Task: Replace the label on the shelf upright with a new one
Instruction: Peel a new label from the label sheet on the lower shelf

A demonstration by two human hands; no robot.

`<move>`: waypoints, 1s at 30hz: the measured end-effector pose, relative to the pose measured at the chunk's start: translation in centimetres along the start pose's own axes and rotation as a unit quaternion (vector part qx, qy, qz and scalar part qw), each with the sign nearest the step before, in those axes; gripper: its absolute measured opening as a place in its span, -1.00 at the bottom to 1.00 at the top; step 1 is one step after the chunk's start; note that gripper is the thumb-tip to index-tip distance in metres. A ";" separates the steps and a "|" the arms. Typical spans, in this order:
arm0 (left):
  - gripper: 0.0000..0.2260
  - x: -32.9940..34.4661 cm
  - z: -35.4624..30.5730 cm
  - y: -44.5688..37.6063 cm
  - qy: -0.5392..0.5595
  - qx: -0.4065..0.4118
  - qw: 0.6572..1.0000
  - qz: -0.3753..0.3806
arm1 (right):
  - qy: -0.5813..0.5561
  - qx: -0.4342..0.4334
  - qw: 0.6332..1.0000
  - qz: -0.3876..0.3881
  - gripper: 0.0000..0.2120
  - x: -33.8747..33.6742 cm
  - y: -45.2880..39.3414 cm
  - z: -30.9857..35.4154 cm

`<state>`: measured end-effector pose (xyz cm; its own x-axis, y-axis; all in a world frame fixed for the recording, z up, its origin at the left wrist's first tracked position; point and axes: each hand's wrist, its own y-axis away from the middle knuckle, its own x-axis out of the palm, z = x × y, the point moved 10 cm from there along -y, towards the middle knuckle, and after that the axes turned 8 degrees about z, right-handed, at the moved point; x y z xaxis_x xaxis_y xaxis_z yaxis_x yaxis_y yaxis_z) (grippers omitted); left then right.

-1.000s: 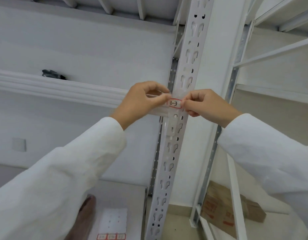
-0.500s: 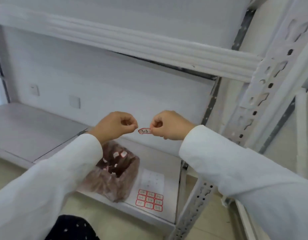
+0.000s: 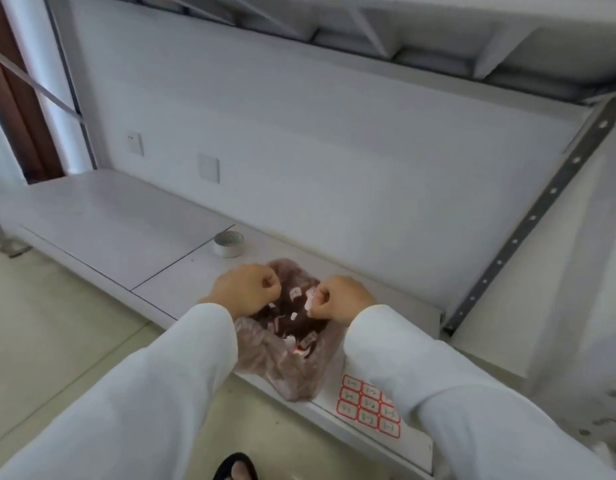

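A roll of tape (image 3: 228, 243) stands on the low white shelf (image 3: 119, 233) at ten o'clock of a translucent pinkish bag (image 3: 279, 362). Two wall plates (image 3: 208, 167) sit behind.

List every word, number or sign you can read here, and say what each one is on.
None can be read for certain.
Label sheet on the shelf: red-bordered stickers with dark handwritten marks, too small and blurred to read.
Peeled label in the right hand: blurred, unreadable.
Scraps in the plastic bag: faint marks, unreadable.
Tape roll: no text visible.
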<state>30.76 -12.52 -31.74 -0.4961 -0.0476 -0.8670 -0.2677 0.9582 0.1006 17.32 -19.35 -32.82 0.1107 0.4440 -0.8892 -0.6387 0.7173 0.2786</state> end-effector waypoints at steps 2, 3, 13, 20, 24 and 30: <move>-0.91 0.7 -0.6 -0.3 -0.023 0.009 1.000 0.005 | -0.002 0.000 1.000 0.009 -0.83 0.6 -0.5 -0.6; -0.89 1.0 -1.0 -0.4 -0.034 0.013 0.999 0.008 | -0.002 -0.003 1.000 0.014 -0.88 0.9 -0.6 -0.9; -0.78 3.1 -5.2 -1.5 -0.091 0.047 0.994 0.025 | -0.058 0.145 0.984 -0.083 -0.85 0.0 0.6 -12.2; -0.79 4.0 -9.4 -2.1 -0.091 0.114 0.989 0.003 | 0.049 0.249 0.959 0.130 -0.06 9.9 3.6 -20.2; -0.80 5.2 -11.1 -2.6 -0.082 0.132 0.988 0.005 | 0.148 0.216 0.946 0.189 -0.04 12.7 4.4 -21.1; -0.80 6.5 -12.4 -3.2 -0.075 0.126 0.988 0.037 | 0.171 0.201 0.957 0.117 -0.71 10.0 4.7 -20.5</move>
<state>18.10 -19.39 -31.66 -0.3737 0.0487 -0.9263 -0.0114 0.9983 0.0571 -0.21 -22.54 -47.80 -0.2988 0.4661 -0.8328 -0.2633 0.7985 0.5414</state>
